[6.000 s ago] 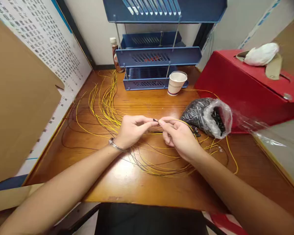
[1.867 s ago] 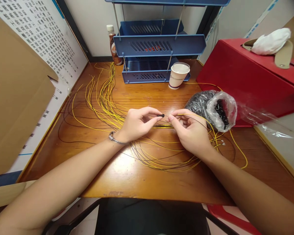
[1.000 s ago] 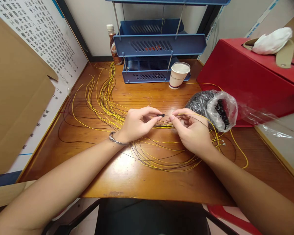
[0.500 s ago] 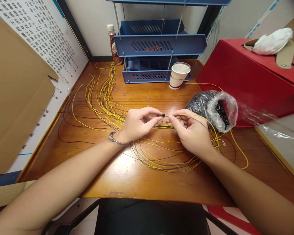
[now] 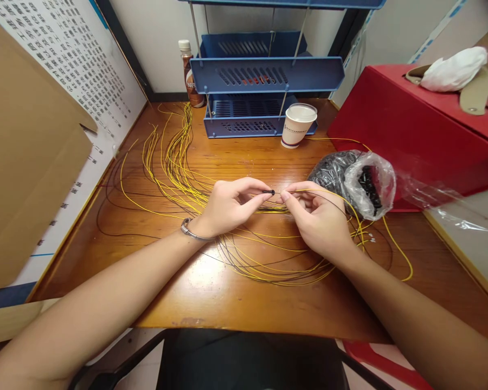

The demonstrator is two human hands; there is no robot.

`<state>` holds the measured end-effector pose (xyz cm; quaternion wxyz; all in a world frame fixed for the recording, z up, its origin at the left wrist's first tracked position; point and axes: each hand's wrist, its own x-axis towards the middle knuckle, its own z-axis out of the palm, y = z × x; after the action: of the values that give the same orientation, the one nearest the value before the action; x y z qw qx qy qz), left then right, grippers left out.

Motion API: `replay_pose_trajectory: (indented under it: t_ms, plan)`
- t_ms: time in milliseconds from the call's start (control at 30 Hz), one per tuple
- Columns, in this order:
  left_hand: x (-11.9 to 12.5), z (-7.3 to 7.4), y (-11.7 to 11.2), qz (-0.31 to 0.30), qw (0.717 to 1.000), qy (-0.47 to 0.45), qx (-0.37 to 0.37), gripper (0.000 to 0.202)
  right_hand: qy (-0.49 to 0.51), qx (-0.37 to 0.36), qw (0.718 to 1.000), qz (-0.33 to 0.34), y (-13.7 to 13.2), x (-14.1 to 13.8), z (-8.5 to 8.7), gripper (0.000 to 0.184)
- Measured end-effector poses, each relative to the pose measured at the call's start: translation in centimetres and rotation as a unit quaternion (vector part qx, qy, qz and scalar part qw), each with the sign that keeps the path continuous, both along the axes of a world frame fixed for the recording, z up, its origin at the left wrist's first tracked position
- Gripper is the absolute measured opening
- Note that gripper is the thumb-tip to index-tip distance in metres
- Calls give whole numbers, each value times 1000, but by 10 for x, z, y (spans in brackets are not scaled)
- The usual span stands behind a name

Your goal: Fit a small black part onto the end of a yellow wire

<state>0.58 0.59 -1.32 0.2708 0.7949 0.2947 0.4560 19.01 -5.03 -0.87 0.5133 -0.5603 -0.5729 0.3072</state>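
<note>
Between thumb and forefinger my left hand (image 5: 233, 205) pinches a small black connector housing (image 5: 270, 192), its end facing right. My right hand (image 5: 319, 219) is closed on a yellow wire (image 5: 336, 194) and a dark wire beside it. The wire end in my right fingertips points at the connector housing, a tiny distance away; whether the tip touches it is too small to tell. Beneath both hands a bundle of yellow and black wires (image 5: 174, 162) runs across the wooden table (image 5: 179, 303). Loops of it curve below my hands and out to the right.
A clear plastic bag (image 5: 370, 187) of small black parts sits right of my right hand. Behind stand a paper cup (image 5: 297, 127), a blue rack (image 5: 268, 76) and a brown drink bottle (image 5: 190, 76). A red box (image 5: 415, 130) is at right, cardboard (image 5: 28, 151) at left.
Both hands hold nearly the same pose as before. The whole view has shifted very slightly; no thing has visibly been taken up or let go.
</note>
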Motion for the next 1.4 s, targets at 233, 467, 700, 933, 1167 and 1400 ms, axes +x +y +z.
replay_pose_trajectory:
  t_ms: [233, 467, 700, 933, 1167, 1400]
  plan:
    - [1, 0, 0, 0, 1000, -6, 7, 10, 11, -1, 1000, -1, -1, -1, 2, 13]
    - [1, -1, 0, -4, 1000, -2, 14, 10, 7, -5, 1000, 0, 0, -2, 3, 14]
    - [0, 0, 0, -5, 1000, 2, 13, 10, 10, -18, 1000, 2, -1, -2, 5, 19]
    - [0, 0, 0, -15, 999, 4, 28, 9, 39, -36, 998, 22, -2, -2, 8, 25]
    - [0, 1, -1, -20, 1000, 12, 11, 9, 11, -10, 1000, 11, 0, -1, 7, 13]
    - [0, 1, 0, -16, 1000, 11, 15, 9, 4, -14, 1000, 9, -1, -2, 7, 13]
